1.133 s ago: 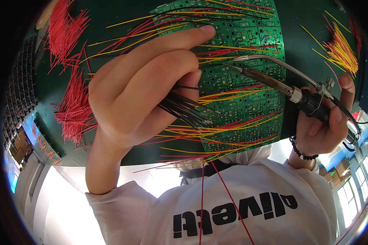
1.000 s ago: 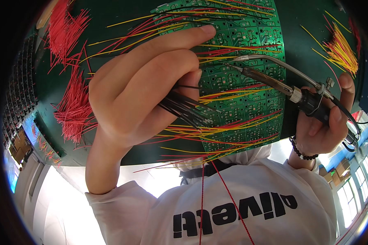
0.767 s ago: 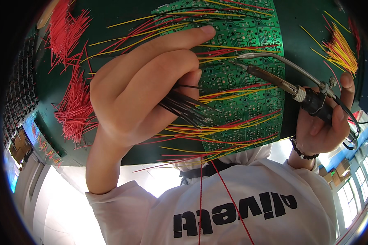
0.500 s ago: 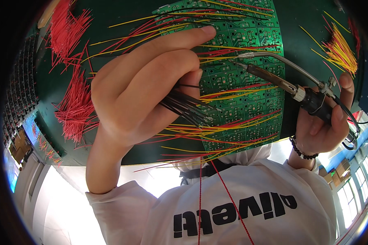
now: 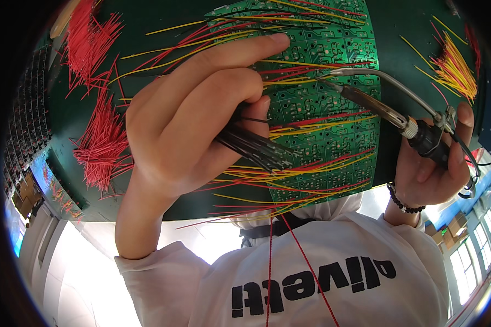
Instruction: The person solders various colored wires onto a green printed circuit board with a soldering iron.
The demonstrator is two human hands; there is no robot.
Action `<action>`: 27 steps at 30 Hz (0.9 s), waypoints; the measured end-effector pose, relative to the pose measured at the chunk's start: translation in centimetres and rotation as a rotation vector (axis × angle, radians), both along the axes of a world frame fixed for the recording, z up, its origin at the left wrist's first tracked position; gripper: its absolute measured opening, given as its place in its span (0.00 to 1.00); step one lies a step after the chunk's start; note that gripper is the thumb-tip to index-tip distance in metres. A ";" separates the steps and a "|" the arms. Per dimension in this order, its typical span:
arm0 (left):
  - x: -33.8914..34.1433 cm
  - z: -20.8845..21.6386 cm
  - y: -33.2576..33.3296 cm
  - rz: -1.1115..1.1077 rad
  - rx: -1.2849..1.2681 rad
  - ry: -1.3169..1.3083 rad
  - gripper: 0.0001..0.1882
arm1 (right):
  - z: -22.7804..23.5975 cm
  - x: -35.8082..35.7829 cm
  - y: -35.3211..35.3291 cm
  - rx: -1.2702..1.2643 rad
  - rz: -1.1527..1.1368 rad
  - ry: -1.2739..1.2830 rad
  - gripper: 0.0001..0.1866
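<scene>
My left hand is closed around a bundle of black wires, whose stripped ends fan out over a green circuit board panel. The index finger reaches across the panel's upper left part. In my right hand is a soldering iron with a curved metal feed tube clamped along it. The iron's tip and the tube's end meet near a row of yellow and red wires at mid-panel; whether the tip touches a pad I cannot tell. Rows of red, yellow and black wires lie across the panel.
Piles of red wires lie on the dark green work surface at left. A bundle of yellow and red wires sits at far right. Dark component-filled boards line the left edge. Two red cords hang in front of my shirt.
The soldering iron and its feed tube have shifted slightly to the right. My left hand, with the black wires, has moved a little to the right too.
</scene>
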State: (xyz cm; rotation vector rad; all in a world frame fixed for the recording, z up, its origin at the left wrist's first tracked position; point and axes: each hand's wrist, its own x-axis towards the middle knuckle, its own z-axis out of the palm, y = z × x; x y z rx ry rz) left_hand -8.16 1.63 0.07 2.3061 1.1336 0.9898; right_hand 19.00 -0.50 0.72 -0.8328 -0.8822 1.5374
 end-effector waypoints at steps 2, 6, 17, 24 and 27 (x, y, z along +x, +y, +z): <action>-0.3 -0.3 0.1 -0.039 0.117 0.041 0.06 | -0.3 0.3 0.2 0.018 0.016 0.046 0.29; -0.2 0.2 -0.1 -0.029 0.027 0.099 0.06 | -0.5 1.3 0.4 0.039 0.073 0.114 0.29; -0.1 0.3 -0.2 -0.035 -0.157 -0.101 0.07 | -0.7 0.3 0.4 0.003 -0.044 0.102 0.28; -0.4 0.0 0.0 -0.044 -0.032 -0.016 0.08 | 0.5 -1.5 0.5 0.033 -0.108 -0.092 0.21; -0.3 -0.1 0.0 -0.038 -0.004 -0.028 0.08 | 0.8 -2.0 0.5 -0.004 -0.172 -0.126 0.22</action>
